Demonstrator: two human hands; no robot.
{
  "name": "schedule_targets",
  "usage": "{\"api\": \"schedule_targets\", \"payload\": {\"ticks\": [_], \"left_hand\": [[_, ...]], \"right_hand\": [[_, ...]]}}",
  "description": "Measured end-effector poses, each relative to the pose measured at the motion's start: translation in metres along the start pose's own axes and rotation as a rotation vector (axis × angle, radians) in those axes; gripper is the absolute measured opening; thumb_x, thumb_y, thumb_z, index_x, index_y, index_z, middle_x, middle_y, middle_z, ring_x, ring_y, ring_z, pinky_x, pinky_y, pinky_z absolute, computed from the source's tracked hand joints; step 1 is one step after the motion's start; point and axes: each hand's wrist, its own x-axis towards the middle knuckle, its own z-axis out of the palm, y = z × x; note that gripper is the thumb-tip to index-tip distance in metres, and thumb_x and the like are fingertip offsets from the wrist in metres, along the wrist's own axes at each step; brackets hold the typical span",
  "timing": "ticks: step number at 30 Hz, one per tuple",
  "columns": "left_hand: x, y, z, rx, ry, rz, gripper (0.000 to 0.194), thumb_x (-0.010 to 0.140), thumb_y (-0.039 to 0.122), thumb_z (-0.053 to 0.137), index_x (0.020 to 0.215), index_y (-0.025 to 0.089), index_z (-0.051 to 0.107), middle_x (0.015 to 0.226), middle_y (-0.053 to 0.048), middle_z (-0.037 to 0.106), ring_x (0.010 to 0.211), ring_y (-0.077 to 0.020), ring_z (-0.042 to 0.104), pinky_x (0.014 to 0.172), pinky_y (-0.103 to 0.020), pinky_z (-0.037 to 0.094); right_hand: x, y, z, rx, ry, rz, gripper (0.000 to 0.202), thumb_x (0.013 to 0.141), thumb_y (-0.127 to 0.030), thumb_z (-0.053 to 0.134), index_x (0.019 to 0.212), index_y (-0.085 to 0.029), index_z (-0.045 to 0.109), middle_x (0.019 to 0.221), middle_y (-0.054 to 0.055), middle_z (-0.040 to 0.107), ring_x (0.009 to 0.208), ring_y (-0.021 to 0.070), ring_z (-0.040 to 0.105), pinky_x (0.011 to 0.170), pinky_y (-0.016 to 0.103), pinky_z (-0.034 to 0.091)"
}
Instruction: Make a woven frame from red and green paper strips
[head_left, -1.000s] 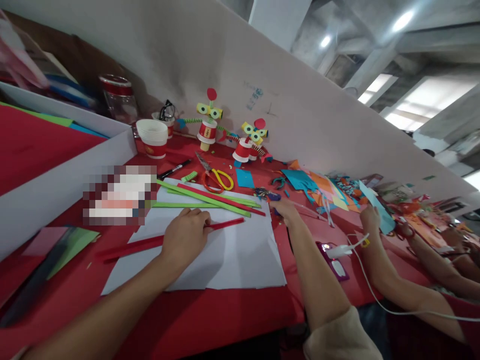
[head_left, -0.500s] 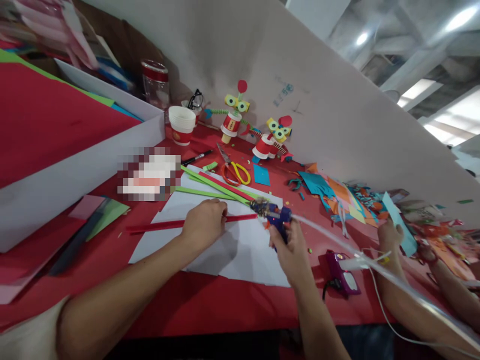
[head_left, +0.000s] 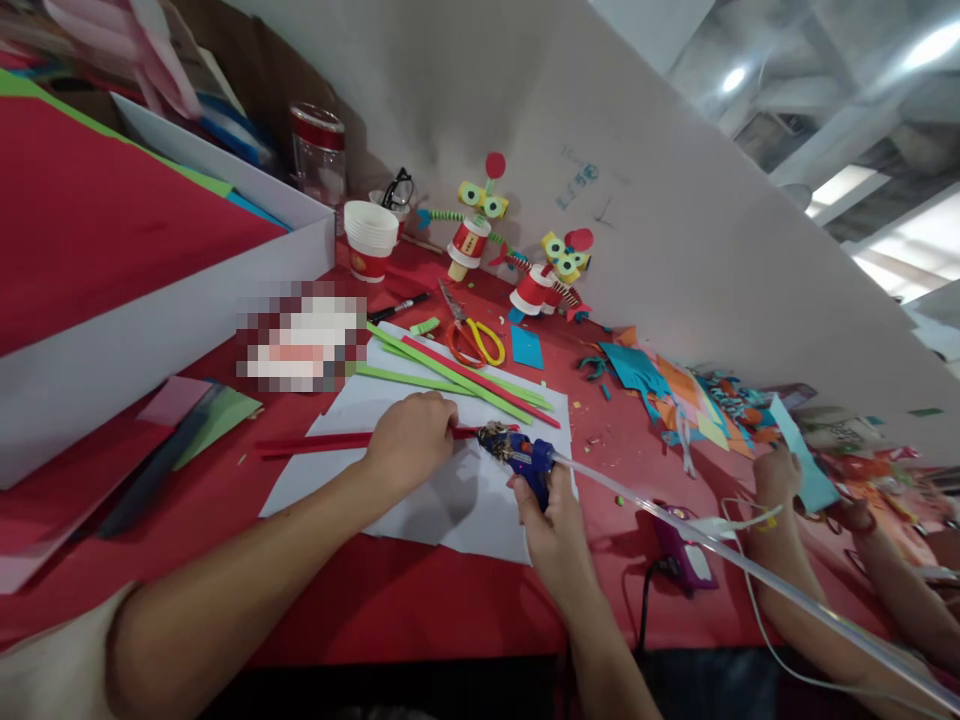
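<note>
My left hand (head_left: 414,435) pinches a long red paper strip (head_left: 322,441) that lies across white paper sheets (head_left: 435,512). In my right hand (head_left: 551,525) is a blue glue gun (head_left: 529,460), its dirty nozzle close above the right end of that strip; whether it touches I cannot tell. A long clear glue stick (head_left: 637,500) runs out of the gun's back toward the lower right. Just beyond my hands, several green paper strips (head_left: 457,373) and another red strip (head_left: 480,380) lie crossed on the sheets.
Scissors (head_left: 472,342), a black pen (head_left: 401,307) and stacked paper cups (head_left: 370,240) lie beyond the sheets. Paper-cup figures (head_left: 470,242) stand against the wall. A white box (head_left: 225,290) borders the left. At right are a purple power socket (head_left: 686,560) and another person's hands (head_left: 776,475) holding blue paper.
My right hand has moved the glue gun left and slightly down, bringing its nozzle to the red strip near my left hand. My left hand stays nearly in place.
</note>
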Motion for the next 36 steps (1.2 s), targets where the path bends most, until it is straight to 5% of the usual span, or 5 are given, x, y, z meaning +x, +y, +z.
{"api": "schedule_targets", "payload": {"ticks": [31, 36], "left_hand": [[-0.004, 0.000, -0.003, -0.069, 0.016, 0.040, 0.027, 0.078, 0.010, 0.043, 0.088, 0.017, 0.068, 0.093, -0.008, 0.068, 0.083, -0.0215, 0.061, 0.069, -0.030, 0.042], [-0.008, 0.001, -0.002, 0.119, 0.072, 0.160, 0.028, 0.080, 0.013, 0.043, 0.077, 0.018, 0.070, 0.085, -0.008, 0.068, 0.083, -0.0245, 0.059, 0.074, -0.037, 0.040]], "right_hand": [[0.022, 0.017, -0.045, -0.219, 0.062, 0.123, 0.021, 0.083, -0.040, 0.046, 0.092, -0.021, 0.047, 0.071, 0.002, 0.060, 0.058, 0.0172, 0.054, 0.056, 0.028, 0.040], [0.037, 0.019, -0.055, 0.028, 0.126, 0.116, 0.022, 0.080, -0.042, 0.053, 0.089, -0.023, 0.044, 0.064, -0.003, 0.059, 0.046, 0.0125, 0.051, 0.048, 0.025, 0.041]]}}
